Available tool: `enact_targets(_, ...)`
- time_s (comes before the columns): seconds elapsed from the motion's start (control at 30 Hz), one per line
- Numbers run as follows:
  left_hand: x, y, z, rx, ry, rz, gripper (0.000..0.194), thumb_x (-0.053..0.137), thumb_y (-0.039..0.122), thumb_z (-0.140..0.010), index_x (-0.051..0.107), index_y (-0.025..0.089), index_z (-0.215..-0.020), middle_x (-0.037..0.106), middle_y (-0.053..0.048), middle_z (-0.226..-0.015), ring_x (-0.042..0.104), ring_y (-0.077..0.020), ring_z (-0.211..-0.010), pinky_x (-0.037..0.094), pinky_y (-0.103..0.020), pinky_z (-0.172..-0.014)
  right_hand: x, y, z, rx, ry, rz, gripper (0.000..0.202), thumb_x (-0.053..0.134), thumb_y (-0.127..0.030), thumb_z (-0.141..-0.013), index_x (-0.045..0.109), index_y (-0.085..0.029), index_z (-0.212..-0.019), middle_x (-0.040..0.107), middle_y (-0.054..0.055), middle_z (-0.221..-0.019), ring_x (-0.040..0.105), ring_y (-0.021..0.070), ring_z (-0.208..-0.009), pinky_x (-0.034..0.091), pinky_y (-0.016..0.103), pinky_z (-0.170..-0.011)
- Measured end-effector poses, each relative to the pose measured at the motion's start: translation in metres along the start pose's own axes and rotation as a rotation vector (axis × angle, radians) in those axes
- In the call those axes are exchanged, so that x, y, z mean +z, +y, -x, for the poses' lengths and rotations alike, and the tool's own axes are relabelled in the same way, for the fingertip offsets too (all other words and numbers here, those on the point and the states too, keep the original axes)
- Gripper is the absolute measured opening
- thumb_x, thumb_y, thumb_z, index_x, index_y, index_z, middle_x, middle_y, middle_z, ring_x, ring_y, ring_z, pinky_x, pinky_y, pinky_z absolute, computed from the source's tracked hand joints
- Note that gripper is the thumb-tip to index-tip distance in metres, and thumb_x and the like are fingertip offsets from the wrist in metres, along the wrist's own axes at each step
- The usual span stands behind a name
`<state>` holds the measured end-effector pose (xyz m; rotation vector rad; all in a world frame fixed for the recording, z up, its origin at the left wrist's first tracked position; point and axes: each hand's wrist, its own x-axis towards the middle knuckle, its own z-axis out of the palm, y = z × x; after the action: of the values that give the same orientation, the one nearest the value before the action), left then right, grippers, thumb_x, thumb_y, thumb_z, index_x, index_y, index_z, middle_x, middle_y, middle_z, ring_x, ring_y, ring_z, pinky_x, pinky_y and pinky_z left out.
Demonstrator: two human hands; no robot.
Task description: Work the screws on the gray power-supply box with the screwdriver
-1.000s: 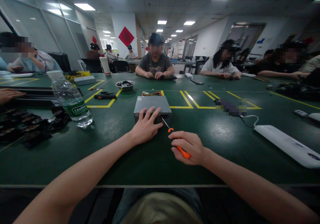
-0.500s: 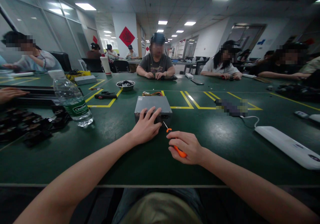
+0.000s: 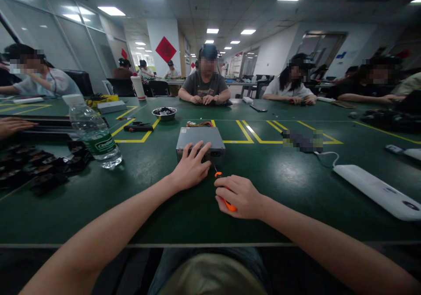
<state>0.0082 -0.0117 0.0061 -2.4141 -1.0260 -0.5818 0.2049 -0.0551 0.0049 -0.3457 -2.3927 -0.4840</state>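
Right hand (image 3: 241, 195), curled round a screwdriver (image 3: 231, 207), shifts left (tip contact unclear), apparently repositioning; left hand (image 3: 191, 167), fingers spread, rests on the metal box (image 3: 204, 134).

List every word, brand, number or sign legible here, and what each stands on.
"C'estbon", slightly blurred: green label on the clear plastic bottle.
Too blurred or small to read:
Character on the red diamond-shaped sign on the white pillar.
Print on the dark grey cloth shirt opposite.
Small white sticker on the grey rectangular metal box.
Marking on the long white device.
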Motion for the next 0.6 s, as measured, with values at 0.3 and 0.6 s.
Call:
enact_targets(0.3,-0.001,-0.001,0.000,-0.002,-0.002,-0.023,0.016,0.048,0.022,-0.082,0.064,0.019,-0.083,0.036,-0.011,-0.140,0.029,-0.0323,-0.129,0.025,-0.055,-0.101,-0.005,0.000,0.001,0.184,0.222,-0.011,0.007,0.054,-0.022,-0.082,0.049,-0.018,-0.085,0.061,0.007,-0.086,0.060,0.0132,-0.076,0.052,0.023,-0.064)
enact_targets(0.6,0.003,-0.010,-0.001,-0.121,0.085,0.101,0.021,0.040,0.018,-0.085,0.052,0.016,-0.103,0.049,-0.010,-0.131,0.043,-0.0229,-0.122,0.033,-0.043,-0.098,-0.004,0.005,0.002,0.081,0.194,0.225,0.018,0.060,-0.017,-0.078,0.053,-0.023,-0.094,0.059,0.007,-0.098,0.057,0.0179,-0.087,0.052,0.033,-0.071)
